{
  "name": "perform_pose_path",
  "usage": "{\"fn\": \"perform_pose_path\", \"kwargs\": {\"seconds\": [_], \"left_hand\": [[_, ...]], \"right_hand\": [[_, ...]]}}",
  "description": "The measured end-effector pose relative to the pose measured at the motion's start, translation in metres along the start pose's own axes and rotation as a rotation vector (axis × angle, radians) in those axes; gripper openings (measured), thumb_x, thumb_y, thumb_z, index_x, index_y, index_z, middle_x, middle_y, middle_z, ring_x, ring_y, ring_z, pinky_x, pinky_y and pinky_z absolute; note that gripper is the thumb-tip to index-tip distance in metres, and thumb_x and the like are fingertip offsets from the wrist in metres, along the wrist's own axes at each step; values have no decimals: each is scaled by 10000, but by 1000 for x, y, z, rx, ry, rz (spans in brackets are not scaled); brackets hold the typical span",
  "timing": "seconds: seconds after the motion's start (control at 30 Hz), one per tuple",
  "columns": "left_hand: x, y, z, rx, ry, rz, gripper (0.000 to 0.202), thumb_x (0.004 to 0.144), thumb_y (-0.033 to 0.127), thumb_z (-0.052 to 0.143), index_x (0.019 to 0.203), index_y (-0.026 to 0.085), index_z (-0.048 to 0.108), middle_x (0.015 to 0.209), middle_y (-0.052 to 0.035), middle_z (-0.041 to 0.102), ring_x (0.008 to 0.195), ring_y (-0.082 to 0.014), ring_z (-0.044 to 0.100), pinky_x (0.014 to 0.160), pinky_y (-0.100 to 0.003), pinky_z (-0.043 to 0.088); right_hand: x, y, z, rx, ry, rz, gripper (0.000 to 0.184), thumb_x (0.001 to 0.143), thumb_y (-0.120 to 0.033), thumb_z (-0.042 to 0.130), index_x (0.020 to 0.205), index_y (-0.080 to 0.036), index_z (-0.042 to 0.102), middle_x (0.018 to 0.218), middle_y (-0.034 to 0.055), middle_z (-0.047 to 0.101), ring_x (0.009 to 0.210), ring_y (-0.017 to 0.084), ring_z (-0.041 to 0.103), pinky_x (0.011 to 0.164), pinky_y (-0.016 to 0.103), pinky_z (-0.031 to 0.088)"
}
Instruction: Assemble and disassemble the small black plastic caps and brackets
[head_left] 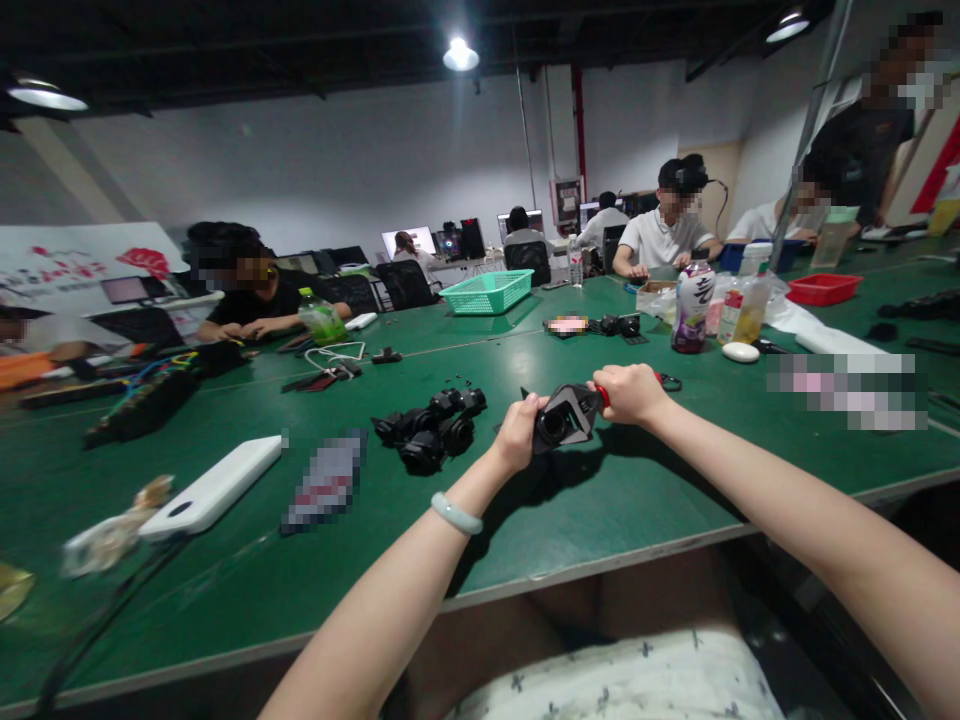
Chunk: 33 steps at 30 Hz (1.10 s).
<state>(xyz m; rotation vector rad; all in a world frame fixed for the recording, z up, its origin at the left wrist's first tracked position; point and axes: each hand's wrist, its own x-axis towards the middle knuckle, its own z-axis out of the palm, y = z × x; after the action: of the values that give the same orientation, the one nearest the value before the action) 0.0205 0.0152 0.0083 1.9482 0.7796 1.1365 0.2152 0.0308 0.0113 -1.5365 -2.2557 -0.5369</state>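
Note:
My left hand (517, 432) is closed around the edge of a black plastic part (556, 425) with a round, lens-like opening and a grey-framed window. It is held above the green table, casting a shadow. My right hand (631, 393) is wrapped around a red-handled tool (603, 396), whose near end meets the right side of the part. More red and a dark loop (671, 383) show behind that fist; the tool's exact kind is hidden. Left of my hands lies a cluster of similar black parts (424, 440).
On the green table (300, 580) lie a white power bank (217, 485) with a cable and a blurred-out flat item (326, 482). Farther off stand a green basket (491, 291), a purple-labelled bottle (694, 305) and a red tray (823, 289). Several people sit around.

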Motion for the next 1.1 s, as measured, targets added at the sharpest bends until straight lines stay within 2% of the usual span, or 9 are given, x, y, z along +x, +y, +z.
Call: {"fn": "perform_pose_path", "kwargs": {"seconds": [0.13,0.27,0.37,0.53,0.67,0.77,0.97,1.1], "left_hand": [[1,-2,-4,153,-17,7,600,849,439,130,826,95,621,657,-47,615,597,-149,531,570,-250,395],[1,-1,-8,552,-53,13,534,849,444,158,862,145,600,760,-59,633,740,-178,572,670,-265,409],[2,-1,-11,843,-48,-78,492,826,495,204,855,168,571,795,-81,629,776,-203,582,685,-278,409],[4,-9,-23,1109,14,-292,558,781,582,201,925,134,500,845,-151,612,769,-261,589,625,-315,417],[3,-16,-35,1212,-81,-412,500,778,550,259,933,125,473,854,-168,612,759,-282,593,605,-324,413],[3,-18,-38,1238,-133,-416,451,784,504,289,931,115,465,858,-177,611,778,-289,590,624,-330,410],[2,-16,-38,1231,-140,-413,356,784,418,367,932,111,470,918,-178,592,854,-286,565,706,-342,394],[4,-11,-39,1258,-72,-449,394,767,448,392,923,100,491,952,-189,570,933,-316,514,754,-373,377]], "right_hand": [[1,6,-4,-29,0,28,314,779,-328,329,786,-144,584,797,99,610,684,196,565,534,236,294],[3,23,-7,-80,-9,163,328,780,-341,325,817,-148,587,825,110,611,706,210,572,571,256,336],[6,43,-4,-102,-39,329,291,744,-329,376,839,-157,590,836,114,614,741,228,578,608,284,373],[9,84,11,-59,-164,566,274,662,-273,450,851,-158,612,828,139,617,779,255,583,634,317,414],[9,109,27,-18,-226,691,309,645,-279,470,857,-116,623,865,180,606,815,275,578,661,339,426],[7,125,39,4,-285,742,326,642,-295,475,867,-111,623,897,195,597,839,296,571,662,361,431],[-1,145,51,30,-365,773,362,629,-282,511,909,-73,607,912,215,586,840,296,572,636,331,441],[-7,146,49,32,-384,736,374,654,-359,542,869,-64,618,868,221,593,814,277,580,646,304,442]]}}
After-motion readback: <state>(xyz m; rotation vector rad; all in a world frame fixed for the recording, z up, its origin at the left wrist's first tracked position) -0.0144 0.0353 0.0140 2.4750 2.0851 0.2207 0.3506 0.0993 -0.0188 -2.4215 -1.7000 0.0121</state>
